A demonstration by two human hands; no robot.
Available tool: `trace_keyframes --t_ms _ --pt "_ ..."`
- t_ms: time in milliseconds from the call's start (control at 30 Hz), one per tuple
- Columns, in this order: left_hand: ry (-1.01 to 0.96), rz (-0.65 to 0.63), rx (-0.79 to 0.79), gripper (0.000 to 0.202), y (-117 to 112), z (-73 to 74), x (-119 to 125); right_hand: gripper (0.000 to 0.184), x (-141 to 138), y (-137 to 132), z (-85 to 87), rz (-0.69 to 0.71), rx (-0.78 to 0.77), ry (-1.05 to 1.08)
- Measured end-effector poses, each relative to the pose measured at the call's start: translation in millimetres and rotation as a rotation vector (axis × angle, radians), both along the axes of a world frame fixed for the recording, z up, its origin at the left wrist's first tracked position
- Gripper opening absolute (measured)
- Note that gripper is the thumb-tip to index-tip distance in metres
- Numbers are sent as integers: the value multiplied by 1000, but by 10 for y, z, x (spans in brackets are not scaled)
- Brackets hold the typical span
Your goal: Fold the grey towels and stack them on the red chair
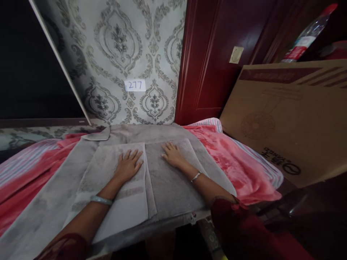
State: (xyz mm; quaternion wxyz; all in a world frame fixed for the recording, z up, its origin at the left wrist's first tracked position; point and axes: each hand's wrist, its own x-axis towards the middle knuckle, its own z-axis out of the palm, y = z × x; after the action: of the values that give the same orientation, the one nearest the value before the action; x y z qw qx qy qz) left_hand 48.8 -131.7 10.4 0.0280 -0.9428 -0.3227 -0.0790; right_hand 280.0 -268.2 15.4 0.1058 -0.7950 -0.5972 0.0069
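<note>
A grey towel (pixel 173 187) lies partly folded on a larger grey cloth (pixel 48 202) spread over the surface. My left hand (pixel 128 165) lies flat and open on the folded left panel of the towel, fingers spread. My right hand (pixel 171 154) rests flat and open on the right panel, fingers stretched toward the wall. A bangle shows on each wrist. Neither hand holds anything.
A pink and red blanket (pixel 230 159) lies under the grey cloth on both sides. A big cardboard box (pixel 292 119) leans at the right, with a plastic bottle (pixel 306 36) behind it. Patterned wallpaper with a label "277" (pixel 135 85) and a dark red door (pixel 217 57) stand behind.
</note>
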Motion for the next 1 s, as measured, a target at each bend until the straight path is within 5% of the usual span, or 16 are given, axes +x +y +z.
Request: trace_keyframes --t_ms 200,533,733,1000 --pt "23 19 10 58 57 -48 13 60 393 223 -166 111 -30 5" --pt "69 -7 40 60 21 -39 73 61 1331 -84 -286 -211 -12 66" --pt "46 -17 5 61 -7 -19 108 62 1402 -241 -352 -295 101 30" --pt "32 -14 -1 60 -14 -16 122 47 1050 -1039 -305 -305 325 -46"
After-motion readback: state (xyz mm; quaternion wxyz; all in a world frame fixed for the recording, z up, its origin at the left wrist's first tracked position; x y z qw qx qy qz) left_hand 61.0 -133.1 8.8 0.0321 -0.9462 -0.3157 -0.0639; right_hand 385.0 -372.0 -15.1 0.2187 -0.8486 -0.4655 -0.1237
